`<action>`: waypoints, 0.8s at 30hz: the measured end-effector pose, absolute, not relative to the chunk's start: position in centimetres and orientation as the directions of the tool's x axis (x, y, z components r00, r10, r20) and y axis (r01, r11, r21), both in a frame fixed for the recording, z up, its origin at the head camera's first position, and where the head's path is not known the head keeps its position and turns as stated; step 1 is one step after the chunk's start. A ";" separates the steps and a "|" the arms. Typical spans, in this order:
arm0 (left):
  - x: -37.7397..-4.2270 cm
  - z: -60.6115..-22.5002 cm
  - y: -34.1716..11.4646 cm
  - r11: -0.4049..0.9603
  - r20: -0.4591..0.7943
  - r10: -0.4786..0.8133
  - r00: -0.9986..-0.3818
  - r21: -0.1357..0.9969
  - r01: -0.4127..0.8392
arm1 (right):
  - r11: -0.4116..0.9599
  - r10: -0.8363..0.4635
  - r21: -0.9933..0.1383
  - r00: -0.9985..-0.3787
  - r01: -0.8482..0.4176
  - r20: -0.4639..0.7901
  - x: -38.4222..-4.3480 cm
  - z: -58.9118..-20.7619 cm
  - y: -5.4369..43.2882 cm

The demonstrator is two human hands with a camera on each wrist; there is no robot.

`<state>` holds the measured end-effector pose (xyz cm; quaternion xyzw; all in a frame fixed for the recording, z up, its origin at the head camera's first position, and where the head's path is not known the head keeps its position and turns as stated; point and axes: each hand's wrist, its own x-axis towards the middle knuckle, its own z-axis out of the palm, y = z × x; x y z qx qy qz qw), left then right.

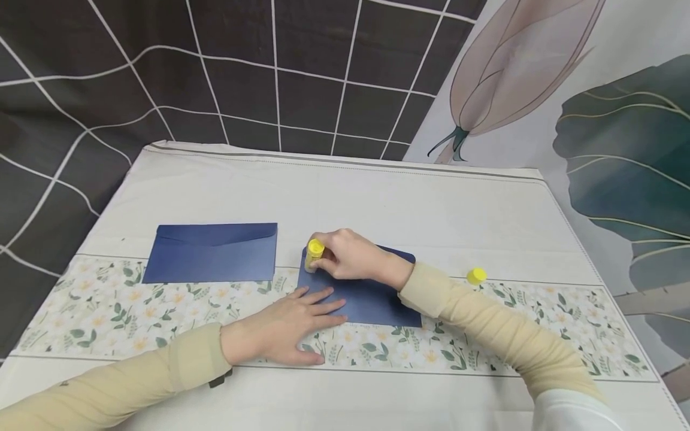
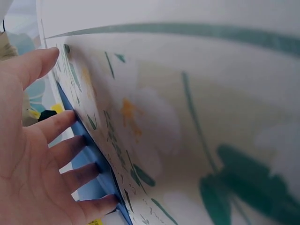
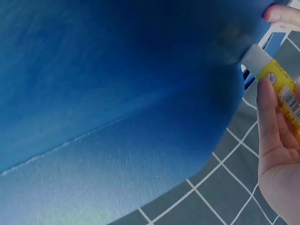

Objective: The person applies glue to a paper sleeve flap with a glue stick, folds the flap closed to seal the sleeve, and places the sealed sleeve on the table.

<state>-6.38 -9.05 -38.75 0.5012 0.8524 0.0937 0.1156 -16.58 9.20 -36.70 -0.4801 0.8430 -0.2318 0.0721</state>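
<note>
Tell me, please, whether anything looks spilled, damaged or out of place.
Nothing stands out; no spill or damage shows. The yellow cap lies apart from the glue stick, seemingly natural with the right hand holding it at an envelope.

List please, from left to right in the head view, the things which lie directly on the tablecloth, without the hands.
Dark-blue rectangular paper envelope with flap folded down → second dark-blue paper envelope with flap opened → small yellow cylindrical cap.

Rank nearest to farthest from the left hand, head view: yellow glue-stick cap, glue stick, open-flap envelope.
1. Open-flap envelope: touched by the left hand.
2. Glue stick: beyond it, in the right hand.
3. Yellow glue-stick cap: off to the right.
</note>
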 end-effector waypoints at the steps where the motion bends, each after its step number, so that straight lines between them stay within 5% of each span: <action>1: -6.4 -38.7 -9.0 0.479 -0.103 0.877 -0.470 0.275 0.834 | 0.432 -0.841 -0.465 -0.531 -0.773 0.102 -16.6 -36.8 9.2; 24: -6.4 -38.7 -9.0 0.478 -0.110 0.877 -0.467 0.281 0.832 | 0.495 -0.789 -0.477 -0.605 -0.727 0.103 -15.2 -37.1 14.0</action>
